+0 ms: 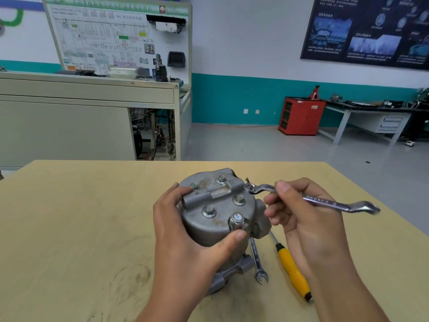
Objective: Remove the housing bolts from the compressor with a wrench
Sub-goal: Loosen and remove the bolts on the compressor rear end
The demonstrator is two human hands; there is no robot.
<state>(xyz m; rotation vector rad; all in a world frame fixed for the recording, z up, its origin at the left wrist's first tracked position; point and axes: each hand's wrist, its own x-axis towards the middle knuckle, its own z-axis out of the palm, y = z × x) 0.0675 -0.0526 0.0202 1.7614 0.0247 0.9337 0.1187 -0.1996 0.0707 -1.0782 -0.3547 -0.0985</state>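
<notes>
Left hand grips compressor: fingers curled over its left rim, thumb pressed on the near side just under a bolt that stands higher than the rest. Compressor sits upright on table, centre of view. I count five bolts on its top face. Right hand pinches wrench mid-shaft. Its ring end lies at the compressor's upper right edge, over what I read as a sixth bolt head; seating not clear. Spare wrench and screwdriver lie flat on table between the wrists, just right of compressor base.
</notes>
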